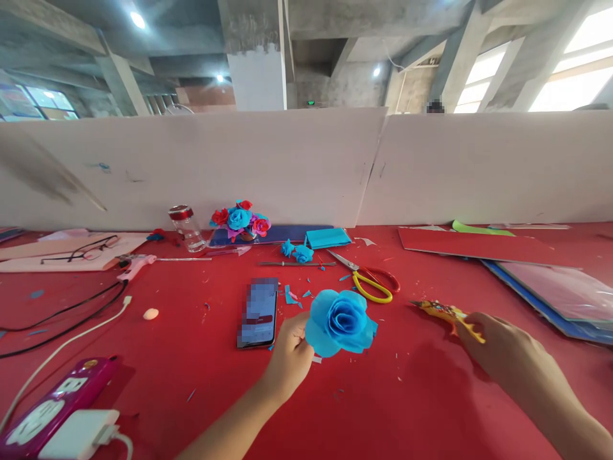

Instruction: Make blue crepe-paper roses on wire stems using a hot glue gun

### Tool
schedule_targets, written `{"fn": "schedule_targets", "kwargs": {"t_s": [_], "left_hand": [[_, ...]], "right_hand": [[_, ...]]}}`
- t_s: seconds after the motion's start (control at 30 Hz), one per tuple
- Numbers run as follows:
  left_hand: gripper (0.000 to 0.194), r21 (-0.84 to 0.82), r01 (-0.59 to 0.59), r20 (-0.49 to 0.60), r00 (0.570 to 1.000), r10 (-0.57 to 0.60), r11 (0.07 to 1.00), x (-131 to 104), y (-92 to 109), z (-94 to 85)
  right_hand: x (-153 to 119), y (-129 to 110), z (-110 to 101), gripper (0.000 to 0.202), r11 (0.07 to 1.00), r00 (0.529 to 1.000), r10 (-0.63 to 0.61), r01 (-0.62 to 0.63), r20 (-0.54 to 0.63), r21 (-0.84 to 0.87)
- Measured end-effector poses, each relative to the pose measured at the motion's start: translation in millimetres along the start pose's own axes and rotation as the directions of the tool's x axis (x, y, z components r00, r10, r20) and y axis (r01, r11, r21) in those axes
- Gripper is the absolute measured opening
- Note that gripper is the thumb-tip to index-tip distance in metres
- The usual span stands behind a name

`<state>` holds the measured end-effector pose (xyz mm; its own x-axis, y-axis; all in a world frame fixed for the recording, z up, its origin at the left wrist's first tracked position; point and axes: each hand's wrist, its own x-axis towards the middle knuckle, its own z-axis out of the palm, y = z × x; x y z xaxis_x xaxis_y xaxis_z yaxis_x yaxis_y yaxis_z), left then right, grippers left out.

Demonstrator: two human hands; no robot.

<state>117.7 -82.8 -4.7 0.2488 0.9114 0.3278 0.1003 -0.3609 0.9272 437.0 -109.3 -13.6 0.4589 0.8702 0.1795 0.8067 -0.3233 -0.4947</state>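
Blue paper flower [342,322] in the left hand [290,354], yellow pliers [438,311] in the right hand [498,348]

The step in hand appears to be shaping or assembling the flower, with the pliers apart from it. As a judgement, the next move calls for a light, steady hold that spares the petals, and a clear choice between bringing the pliers over and leaving them aside.

The red table [167,364] spreads under everything. The flower is held above its near middle, its rolled centre showing. To its left lies a phone [257,313]; on the far side, a bouquet [239,220] stands left of a folded blue sheet [328,238], with two small blue flowers [302,253] just beside that sheet. Scissors [355,267] lie partly spread beyond the flower, to the right.

The left hand is closed in a pinch at the flower's left edge; what its fingertips grip behind the petals is hidden. The right hand, well apart to the right, has its fingers closed around the near end of the pliers, whose dark tip points left. Whether the pliers are raised or touching the table, I cannot tell. Smallest of all, blue scraps [290,295] are scattered beyond the flower.
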Motion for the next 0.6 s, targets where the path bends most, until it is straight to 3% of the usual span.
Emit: {"fn": "schedule_targets", "kwargs": {"t_s": [0.07,0.1,0.17,0.23,0.33,0.47,0.6], "left_hand": [[0.023,0.013,-0.001,0.003,1.0,0.001,1.0,0.5,0.7,1.3],[0.024,0.019,-0.001,0.003,1.0,0.001,1.0,0.6,1.4,1.8],[0.026,0.032,-0.013,0.014,1.0,0.012,0.999,0.3,2.5,2.4],[0.027,0.054,-0.038,0.024,0.999,0.037,0.998,-0.4,2.6,2.4],[0.026,0.113,-0.089,0.015,0.996,0.088,0.99,-1.9,-0.2,1.6],[0.03,0.229,-0.15,-0.05,0.985,0.165,0.962,-2.9,-5.2,1.2],[0.027,0.299,-0.212,-0.075,0.967,0.245,0.93,-2.5,-8.1,1.4]], "right_hand": [[-27.9,-43.3,0.8,0.012,0.964,0.974,-0.173,0.137,0.145,0.229],[-43.3,-65.1,2.2,0.018,0.89,0.923,-0.294,0.169,0.249,0.424],[-71.1,-102.7,6.4,0.025,0.716,0.799,-0.431,0.021,0.418,0.698],[-89.4,-127.3,11.7,0.03,0.554,0.73,-0.486,-0.169,0.481,0.815],[-98.1,-142.8,19.6,0.028,0.348,0.712,-0.452,-0.414,0.537,0.841],[-96.5,-148.8,25.4,0.021,0.033,0.694,-0.315,-0.673,0.647,0.739],[-97.2,-153.2,24.1,0.017,-0.073,0.666,-0.208,-0.741,0.717,0.667]]}}
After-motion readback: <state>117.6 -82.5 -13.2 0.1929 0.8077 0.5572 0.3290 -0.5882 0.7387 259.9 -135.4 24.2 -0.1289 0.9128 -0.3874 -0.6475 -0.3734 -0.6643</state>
